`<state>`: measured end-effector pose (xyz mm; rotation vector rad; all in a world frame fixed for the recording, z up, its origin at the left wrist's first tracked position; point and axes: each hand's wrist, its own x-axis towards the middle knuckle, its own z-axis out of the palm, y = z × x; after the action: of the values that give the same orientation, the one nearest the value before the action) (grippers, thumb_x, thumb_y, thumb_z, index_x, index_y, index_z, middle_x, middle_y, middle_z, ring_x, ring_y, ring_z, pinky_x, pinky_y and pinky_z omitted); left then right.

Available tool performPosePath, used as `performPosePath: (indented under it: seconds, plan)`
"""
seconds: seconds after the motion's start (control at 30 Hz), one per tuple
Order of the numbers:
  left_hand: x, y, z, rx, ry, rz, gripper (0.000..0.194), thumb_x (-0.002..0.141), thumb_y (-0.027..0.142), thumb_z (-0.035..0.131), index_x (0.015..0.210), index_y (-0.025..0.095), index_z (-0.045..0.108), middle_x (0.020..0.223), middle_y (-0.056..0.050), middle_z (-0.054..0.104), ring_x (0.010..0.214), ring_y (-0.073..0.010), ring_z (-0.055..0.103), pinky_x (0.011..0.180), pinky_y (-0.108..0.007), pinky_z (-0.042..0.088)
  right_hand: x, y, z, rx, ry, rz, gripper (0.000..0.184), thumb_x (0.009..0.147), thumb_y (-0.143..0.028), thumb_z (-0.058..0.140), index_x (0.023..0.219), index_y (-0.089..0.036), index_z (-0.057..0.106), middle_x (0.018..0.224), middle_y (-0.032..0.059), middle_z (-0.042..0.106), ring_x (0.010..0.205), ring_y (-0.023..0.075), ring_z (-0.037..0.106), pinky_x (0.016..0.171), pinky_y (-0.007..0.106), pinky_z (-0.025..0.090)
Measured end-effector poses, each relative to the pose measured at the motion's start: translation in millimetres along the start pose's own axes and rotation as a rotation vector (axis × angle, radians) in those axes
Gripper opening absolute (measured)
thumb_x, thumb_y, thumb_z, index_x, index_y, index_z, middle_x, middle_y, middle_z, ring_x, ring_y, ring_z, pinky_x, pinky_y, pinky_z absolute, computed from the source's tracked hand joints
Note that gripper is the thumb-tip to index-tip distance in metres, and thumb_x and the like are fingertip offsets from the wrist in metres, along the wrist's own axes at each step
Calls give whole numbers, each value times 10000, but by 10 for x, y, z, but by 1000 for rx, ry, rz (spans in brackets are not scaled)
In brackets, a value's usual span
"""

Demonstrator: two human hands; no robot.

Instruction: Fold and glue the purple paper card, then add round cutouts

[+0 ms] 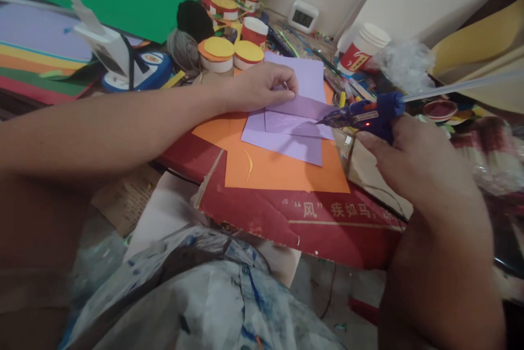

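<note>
My right hand (pixel 403 156) is closed around a blue glue gun (pixel 368 113) with a clear glue stick poking out behind it. The gun's nozzle touches a folded flap of lilac paper (pixel 286 131). That lilac paper lies on an orange sheet (pixel 282 170), on top of a red cardboard piece (pixel 295 216) with white print. My left hand (pixel 262 87) pinches and presses the upper fold of the lilac paper, fingers curled down on it.
Behind the paper stand several paper cups with yellow lids (pixel 219 52), a ball of grey yarn (pixel 184 49), a red-and-white cup (pixel 364 47) and a small white clock (pixel 303 16). Coloured paper sheets (pixel 41 55) are stacked at left. A cluttered pile sits at right.
</note>
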<state>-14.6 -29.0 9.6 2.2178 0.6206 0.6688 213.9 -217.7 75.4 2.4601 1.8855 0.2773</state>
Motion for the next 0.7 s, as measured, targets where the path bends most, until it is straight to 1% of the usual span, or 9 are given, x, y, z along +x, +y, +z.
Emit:
performPosePath:
  seconds: [0.07,0.17,0.23,0.37,0.43,0.5,0.57,0.63,0.7]
  plan:
    - [4,-2,4,1,5,4,129,871,235,668,975,181,722,931,-35,729,991,-188,676,959,-343,512,-14,-85,-7,91,-5,-21,192,977,-421,532,860,-272,500,975,165,754,916,344,713,687,360,408]
    - [11,-4,6,-4,10,-4,112,864,233,670,958,186,711,911,-27,723,992,-189,676,943,-334,510,-11,-140,1,203,-15,-65,182,966,-414,558,880,-255,574,941,138,760,890,320,724,685,342,451]
    - [11,-1,2,-10,12,-8,101,862,240,670,943,193,708,902,-26,724,992,-193,677,931,-332,512,10,-91,12,158,-11,-38,179,955,-416,554,873,-257,567,927,146,755,872,330,714,675,353,443]
    - [4,8,-23,-20,21,-9,86,854,282,681,905,218,708,899,-35,736,981,-208,680,904,-341,519,42,18,-4,27,4,26,215,956,-456,520,868,-261,535,962,200,747,883,372,697,685,392,422]
    - [2,1,-38,-24,34,-12,91,844,308,692,888,229,704,903,-37,742,963,-211,677,882,-342,521,34,-10,-33,80,-26,10,214,945,-463,519,864,-265,532,895,166,725,846,360,682,688,391,426]
    - [2,-12,-48,-33,45,-6,104,841,333,697,882,238,696,911,-38,745,934,-207,668,854,-341,520,24,-65,-56,177,-77,-7,212,922,-466,546,838,-272,530,789,102,675,779,322,656,688,376,436]
    - [0,-20,-51,-42,38,-5,120,833,342,711,890,237,700,923,-42,752,920,-202,665,841,-337,518,29,-82,-56,231,-93,-5,230,912,-469,568,798,-277,512,716,61,625,712,286,620,674,361,429]
    - [-7,-17,-47,-38,13,-12,157,818,340,738,921,222,724,945,-52,767,927,-200,677,849,-330,521,50,-30,-26,208,-68,8,262,922,-486,567,780,-278,494,708,60,615,678,272,592,650,360,402]
    - [-20,0,-42,-13,-15,-9,223,799,345,772,965,198,753,968,-62,782,934,-197,689,861,-321,523,75,68,15,182,-51,15,279,934,-508,553,789,-275,504,747,77,640,680,268,586,639,362,386]
